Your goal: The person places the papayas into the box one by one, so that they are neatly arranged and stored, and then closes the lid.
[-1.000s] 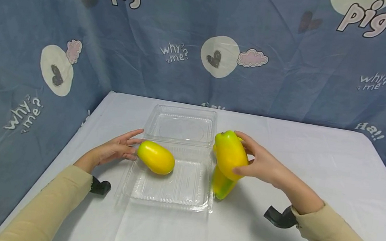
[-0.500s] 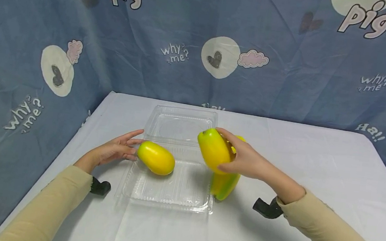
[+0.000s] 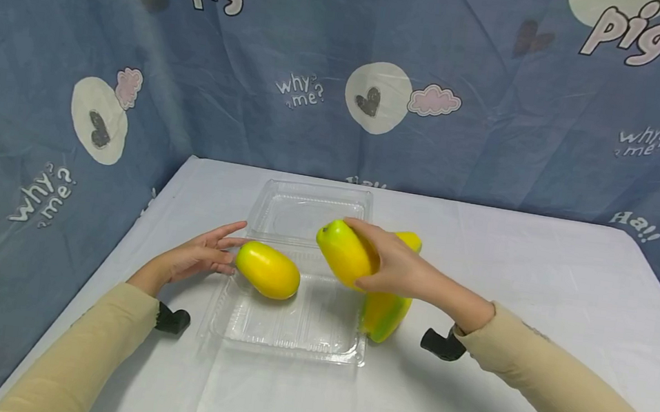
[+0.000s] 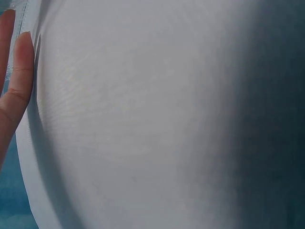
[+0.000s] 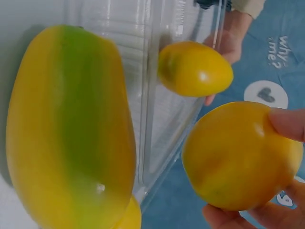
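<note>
My right hand grips a yellow papaya with a green stem end, holding it above the right rear part of a clear plastic clamshell box. Another yellow papaya lies at the left part of the box. Beside its green end is my left hand, fingers extended and loosely spread at the box's left edge; whether they touch it I cannot tell. A green-striped papaya sits at the box's right side, partly hidden by my right hand in the head view.
The box's lid lies folded back behind it. A further yellow tip shows behind my right hand, mostly hidden. White cloth covers the table, and a blue printed curtain hangs behind and at the left.
My right hand has carried its papaya leftward, from above the green-striped papaya to over the box, uncovering more of the fruit behind. My left hand and the papaya beside it have stayed put.
</note>
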`<action>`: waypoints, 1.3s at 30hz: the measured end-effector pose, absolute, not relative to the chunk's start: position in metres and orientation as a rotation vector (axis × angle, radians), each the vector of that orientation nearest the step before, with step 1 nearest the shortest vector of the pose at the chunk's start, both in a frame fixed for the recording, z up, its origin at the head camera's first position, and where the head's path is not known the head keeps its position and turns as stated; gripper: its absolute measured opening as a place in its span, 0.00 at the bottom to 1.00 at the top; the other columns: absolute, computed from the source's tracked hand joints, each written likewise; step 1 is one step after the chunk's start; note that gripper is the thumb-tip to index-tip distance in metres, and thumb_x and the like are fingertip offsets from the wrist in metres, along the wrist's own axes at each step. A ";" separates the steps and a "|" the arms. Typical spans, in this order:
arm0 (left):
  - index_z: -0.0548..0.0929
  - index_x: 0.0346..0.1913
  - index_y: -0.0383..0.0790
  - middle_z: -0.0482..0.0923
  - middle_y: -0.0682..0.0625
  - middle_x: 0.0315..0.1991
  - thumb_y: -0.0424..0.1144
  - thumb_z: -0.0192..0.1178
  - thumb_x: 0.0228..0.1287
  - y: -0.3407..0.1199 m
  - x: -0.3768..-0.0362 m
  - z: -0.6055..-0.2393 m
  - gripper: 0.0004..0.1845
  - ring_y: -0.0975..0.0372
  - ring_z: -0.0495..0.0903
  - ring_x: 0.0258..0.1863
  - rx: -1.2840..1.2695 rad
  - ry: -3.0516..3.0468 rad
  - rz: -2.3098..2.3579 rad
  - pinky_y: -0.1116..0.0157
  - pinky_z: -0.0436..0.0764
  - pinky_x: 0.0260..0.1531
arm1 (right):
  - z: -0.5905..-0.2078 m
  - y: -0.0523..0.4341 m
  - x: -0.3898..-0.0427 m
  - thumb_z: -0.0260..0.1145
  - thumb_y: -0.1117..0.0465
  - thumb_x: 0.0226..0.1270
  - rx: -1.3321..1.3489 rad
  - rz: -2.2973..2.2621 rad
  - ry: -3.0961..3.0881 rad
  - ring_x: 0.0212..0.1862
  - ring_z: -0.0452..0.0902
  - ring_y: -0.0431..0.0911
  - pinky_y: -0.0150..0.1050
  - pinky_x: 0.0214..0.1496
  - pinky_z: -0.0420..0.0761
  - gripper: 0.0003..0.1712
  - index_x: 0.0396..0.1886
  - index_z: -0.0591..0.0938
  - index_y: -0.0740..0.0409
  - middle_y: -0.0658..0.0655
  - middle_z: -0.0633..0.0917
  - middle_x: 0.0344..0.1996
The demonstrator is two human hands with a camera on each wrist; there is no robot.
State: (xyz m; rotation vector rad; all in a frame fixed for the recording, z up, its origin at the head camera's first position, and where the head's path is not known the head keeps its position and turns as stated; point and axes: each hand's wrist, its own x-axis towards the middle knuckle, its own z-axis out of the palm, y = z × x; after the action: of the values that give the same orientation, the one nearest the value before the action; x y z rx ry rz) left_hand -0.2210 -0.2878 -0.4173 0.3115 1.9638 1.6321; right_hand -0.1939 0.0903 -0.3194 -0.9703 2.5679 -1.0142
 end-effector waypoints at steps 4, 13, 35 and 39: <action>0.41 0.73 0.48 0.42 0.35 0.71 0.35 0.53 0.62 -0.288 -0.220 -0.417 0.41 0.55 0.67 0.59 0.310 1.962 1.634 0.58 0.75 0.51 | -0.324 0.084 -0.195 0.70 0.68 0.46 -1.061 -0.944 2.618 0.58 0.67 0.52 0.50 0.60 0.66 0.48 0.69 0.58 0.58 0.58 0.68 0.63; 0.42 0.73 0.47 0.42 0.35 0.71 0.35 0.53 0.61 -0.287 -0.220 -0.416 0.42 0.52 0.66 0.60 0.307 1.966 1.639 0.57 0.74 0.52 | -0.333 0.074 -0.197 0.70 0.66 0.47 -1.164 -0.860 2.665 0.62 0.64 0.52 0.50 0.63 0.62 0.47 0.68 0.60 0.58 0.57 0.68 0.63; 0.41 0.73 0.48 0.42 0.36 0.71 0.35 0.52 0.62 -0.288 -0.220 -0.416 0.41 0.62 0.71 0.54 0.300 1.944 1.638 0.60 0.75 0.51 | -0.359 0.056 -0.197 0.71 0.62 0.49 -1.178 -0.758 2.662 0.63 0.63 0.52 0.48 0.65 0.62 0.46 0.68 0.60 0.55 0.56 0.67 0.64; 0.41 0.73 0.49 0.43 0.36 0.71 0.35 0.52 0.63 -0.288 -0.221 -0.417 0.41 0.62 0.71 0.54 0.306 1.951 1.630 0.60 0.75 0.50 | -0.363 0.056 -0.197 0.71 0.61 0.48 -1.179 -0.760 2.664 0.64 0.62 0.52 0.48 0.65 0.61 0.47 0.68 0.60 0.55 0.56 0.67 0.64</action>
State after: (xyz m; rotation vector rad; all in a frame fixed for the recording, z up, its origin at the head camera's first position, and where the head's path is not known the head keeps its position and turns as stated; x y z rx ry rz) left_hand -0.2213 -0.2880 -0.4174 0.3059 1.9512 1.6301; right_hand -0.1969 0.0562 -0.3633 -1.1789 2.6638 -0.7595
